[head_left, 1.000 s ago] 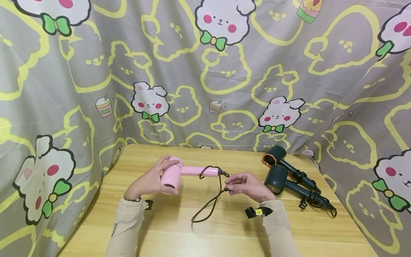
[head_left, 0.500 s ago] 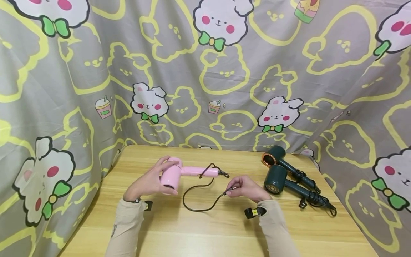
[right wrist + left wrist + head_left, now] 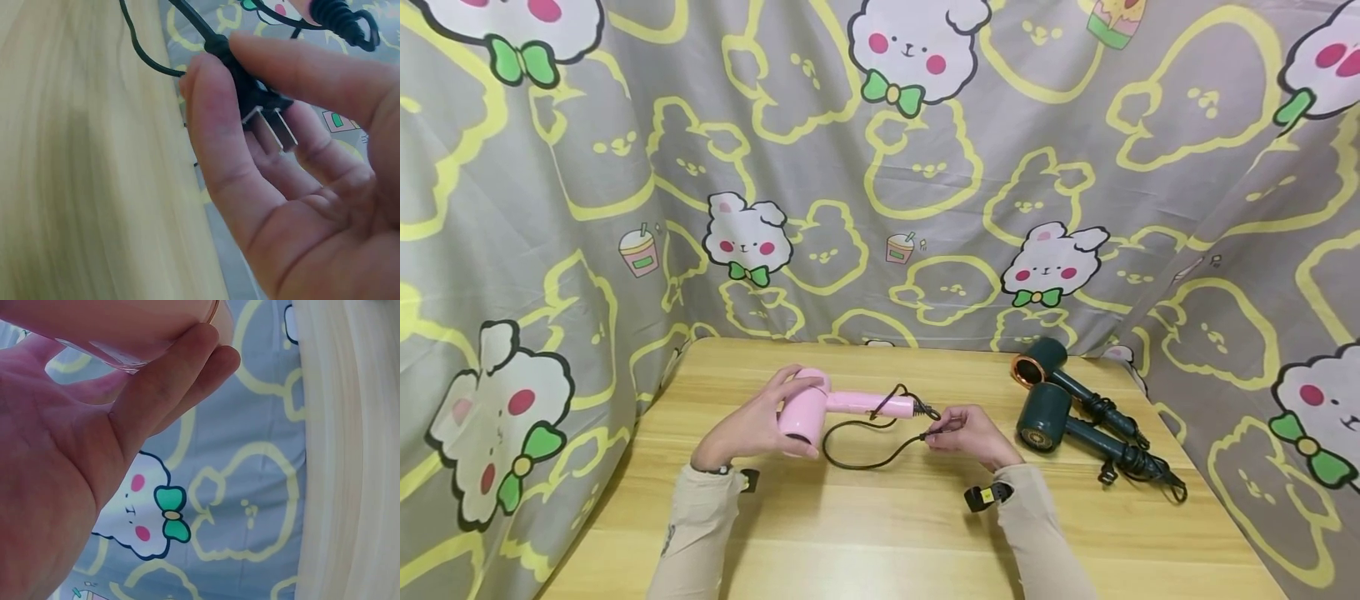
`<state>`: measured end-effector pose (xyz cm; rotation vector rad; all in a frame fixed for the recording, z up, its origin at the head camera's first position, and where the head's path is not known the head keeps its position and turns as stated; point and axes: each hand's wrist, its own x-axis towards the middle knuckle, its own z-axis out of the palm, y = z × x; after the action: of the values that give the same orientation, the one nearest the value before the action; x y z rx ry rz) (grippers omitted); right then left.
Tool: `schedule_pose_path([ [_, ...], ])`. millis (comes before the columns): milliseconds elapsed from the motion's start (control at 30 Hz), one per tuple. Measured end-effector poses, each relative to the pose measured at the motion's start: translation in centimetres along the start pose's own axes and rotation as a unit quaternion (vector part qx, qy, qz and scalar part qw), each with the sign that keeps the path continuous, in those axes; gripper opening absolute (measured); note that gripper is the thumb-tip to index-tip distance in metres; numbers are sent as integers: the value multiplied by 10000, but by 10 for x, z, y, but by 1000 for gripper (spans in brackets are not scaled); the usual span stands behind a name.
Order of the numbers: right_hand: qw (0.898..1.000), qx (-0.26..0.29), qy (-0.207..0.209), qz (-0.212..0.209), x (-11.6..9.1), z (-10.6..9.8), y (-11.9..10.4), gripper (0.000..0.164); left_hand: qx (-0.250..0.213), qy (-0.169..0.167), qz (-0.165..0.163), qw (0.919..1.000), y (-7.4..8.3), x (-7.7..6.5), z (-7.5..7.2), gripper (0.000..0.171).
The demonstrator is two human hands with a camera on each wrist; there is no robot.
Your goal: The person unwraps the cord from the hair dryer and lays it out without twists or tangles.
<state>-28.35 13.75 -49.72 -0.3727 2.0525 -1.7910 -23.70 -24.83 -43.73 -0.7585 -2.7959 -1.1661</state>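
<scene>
A pink hair dryer (image 3: 805,412) lies sideways at the middle left of the table in the head view, its handle pointing right. My left hand (image 3: 748,425) grips its barrel, thumb near the lower front end and fingers over the top. My right hand (image 3: 966,433) pinches the black two-prong plug (image 3: 253,94) between thumb and fingers, metal prongs facing the palm. From the plug, the dark cord (image 3: 865,465) curves left in a loop and comes back to the handle, where a turn of it wraps round near the end.
Two dark green hair dryers (image 3: 1042,419) lie at the right of the wooden table (image 3: 850,542), cords bundled round their handles. A grey patterned curtain (image 3: 827,167) hangs behind the table and along both sides.
My right hand has shifted slightly with the plug, and the cord's hanging loop has swung left and drawn up closer to the handle. My left hand keeps its grip on the pink hair dryer.
</scene>
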Motion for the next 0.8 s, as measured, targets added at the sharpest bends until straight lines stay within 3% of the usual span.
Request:
schedule_pose_path([
  [300,9947,-36,1026,-5,5,6,0,15,-36,-94,34,9999,4,1,3,99],
  [533,9786,551,1975,-170,7,6,0,24,-46,-137,172,9997,0,4,6,98],
  [800,9627,1317,2330,-396,6,-3,-5,18,-110,-217,31,9997,1,3,8,98],
])
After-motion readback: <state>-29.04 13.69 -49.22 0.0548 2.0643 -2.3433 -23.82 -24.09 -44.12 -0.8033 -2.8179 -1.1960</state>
